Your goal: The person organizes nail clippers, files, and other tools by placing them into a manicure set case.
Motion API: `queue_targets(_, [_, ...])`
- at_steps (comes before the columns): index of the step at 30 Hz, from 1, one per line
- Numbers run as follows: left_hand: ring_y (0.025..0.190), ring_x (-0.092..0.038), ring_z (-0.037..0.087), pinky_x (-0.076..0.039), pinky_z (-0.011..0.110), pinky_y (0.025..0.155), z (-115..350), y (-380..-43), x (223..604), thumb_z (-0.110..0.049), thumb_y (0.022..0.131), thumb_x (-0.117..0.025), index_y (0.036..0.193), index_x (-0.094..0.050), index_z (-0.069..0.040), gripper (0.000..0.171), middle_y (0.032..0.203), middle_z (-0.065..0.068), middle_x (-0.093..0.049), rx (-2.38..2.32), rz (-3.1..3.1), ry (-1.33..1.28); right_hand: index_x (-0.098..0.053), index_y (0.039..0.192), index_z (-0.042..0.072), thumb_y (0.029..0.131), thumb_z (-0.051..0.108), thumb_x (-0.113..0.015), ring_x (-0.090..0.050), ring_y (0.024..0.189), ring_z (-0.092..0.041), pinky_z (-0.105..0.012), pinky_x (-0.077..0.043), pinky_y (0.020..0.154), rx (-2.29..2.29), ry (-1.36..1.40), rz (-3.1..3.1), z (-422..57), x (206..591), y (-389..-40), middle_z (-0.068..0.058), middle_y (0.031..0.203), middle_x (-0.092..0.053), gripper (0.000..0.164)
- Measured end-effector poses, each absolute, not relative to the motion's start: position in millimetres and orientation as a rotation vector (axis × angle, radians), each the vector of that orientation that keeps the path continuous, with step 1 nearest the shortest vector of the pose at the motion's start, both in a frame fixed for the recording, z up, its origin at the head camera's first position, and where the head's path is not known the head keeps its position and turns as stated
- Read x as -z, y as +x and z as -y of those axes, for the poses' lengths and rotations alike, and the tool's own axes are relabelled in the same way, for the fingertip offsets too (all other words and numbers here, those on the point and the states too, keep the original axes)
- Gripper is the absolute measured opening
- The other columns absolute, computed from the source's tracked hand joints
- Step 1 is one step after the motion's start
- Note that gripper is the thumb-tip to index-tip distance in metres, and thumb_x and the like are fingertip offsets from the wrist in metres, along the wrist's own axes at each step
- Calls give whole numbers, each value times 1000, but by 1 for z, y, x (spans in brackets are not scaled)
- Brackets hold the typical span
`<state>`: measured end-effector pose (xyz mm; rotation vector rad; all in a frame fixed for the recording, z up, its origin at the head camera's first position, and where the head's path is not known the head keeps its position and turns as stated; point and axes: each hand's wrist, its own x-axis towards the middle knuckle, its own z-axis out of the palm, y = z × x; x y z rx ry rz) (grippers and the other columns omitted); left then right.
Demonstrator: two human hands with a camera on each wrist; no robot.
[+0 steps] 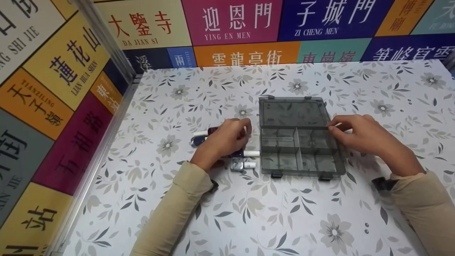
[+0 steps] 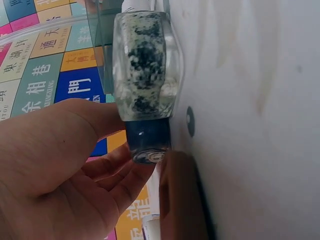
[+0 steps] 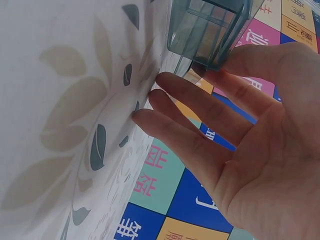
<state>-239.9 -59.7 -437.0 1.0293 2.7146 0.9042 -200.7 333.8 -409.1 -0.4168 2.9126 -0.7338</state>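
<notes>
A translucent grey compartment box (image 1: 298, 149) lies with its lid (image 1: 293, 112) folded back. At its right edge, thumb and index finger of my right hand (image 1: 366, 135) pinch the side near the hinge; the other fingers extend in the right wrist view. My left hand (image 1: 227, 138) hovers with loosely bent fingers over several nail polish bottles left of the box, partly covering them. A speckled nail polish bottle (image 2: 142, 65) lies nearest the left wrist camera, a dark blue bottle (image 2: 148, 142) behind it by the fingers. Another dark bottle (image 1: 198, 141) lies left of the hand.
White floral paper (image 1: 263, 220) covers the table. Colourful panels with printed place names (image 1: 234, 21) stand along the back and left side, with a metal frame edge (image 1: 96, 142) at the left.
</notes>
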Motion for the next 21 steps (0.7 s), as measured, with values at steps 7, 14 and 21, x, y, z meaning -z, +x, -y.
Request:
queue_targets(7, [81,-70,19,-58,33,74,62,-241,434,3,97,-65,99,-67,-2,6,87,11,-74,-907,-2725,1075,-74,124,15,112,35,-57,-70,61,-25,-39,-51,41,713,-419,-2876,-336,407,-201,-27,124,-77,29])
queue_targets(14, [85,-72,18,-61,29,76,61,-240,428,1,97,-68,96,-67,-4,6,91,8,-75,-1011,-2726,1028,-74,123,16,112,34,-57,-69,63,-19,-39,-51,39,717,-403,-2868,-335,407,-201,-26,124,-77,27])
queue_targets(21, [93,-77,17,-63,29,82,53,-236,420,-8,102,-71,102,-69,-8,2,99,5,-79,-1029,-2793,1059,-75,120,15,112,32,-58,-74,71,-27,-38,-51,41,728,-432,-2888,-335,408,-201,-26,121,-78,25])
